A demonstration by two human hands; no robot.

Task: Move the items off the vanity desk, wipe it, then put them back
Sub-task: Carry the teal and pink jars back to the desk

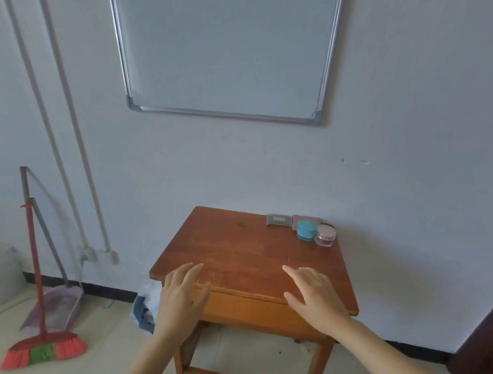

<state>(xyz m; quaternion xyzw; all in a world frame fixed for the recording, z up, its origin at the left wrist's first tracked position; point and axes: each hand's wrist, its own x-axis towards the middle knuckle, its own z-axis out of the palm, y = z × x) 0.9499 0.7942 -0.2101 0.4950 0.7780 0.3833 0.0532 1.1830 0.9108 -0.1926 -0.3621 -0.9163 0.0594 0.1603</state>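
The four small things ahead of the right hand (315, 293), past its fingertips at the far corner of the desk (238, 246), all look light and rigid, each easy for one hand. The teal jar (305, 231) and the clear jar (325, 235) touching its right side are probably smooth plastic or glass, so a grip round the side wall, thumb against fingers, should suit. The clear one may break if dropped. The dark flat case (278, 219) and the pinkish flat box (296, 219) behind the jars lie low, so they likely need pinching by their edges. The teal jar is squat and round. The clear one has a rosy metallic cap, and the dark case shows a pale rectangle on top. The desk is small, of reddish-brown wood. Both hands are spread with straight fingers and hold nothing, the left hand (183, 295) beside the right over the near edge. Whether they touch the wood I cannot tell.
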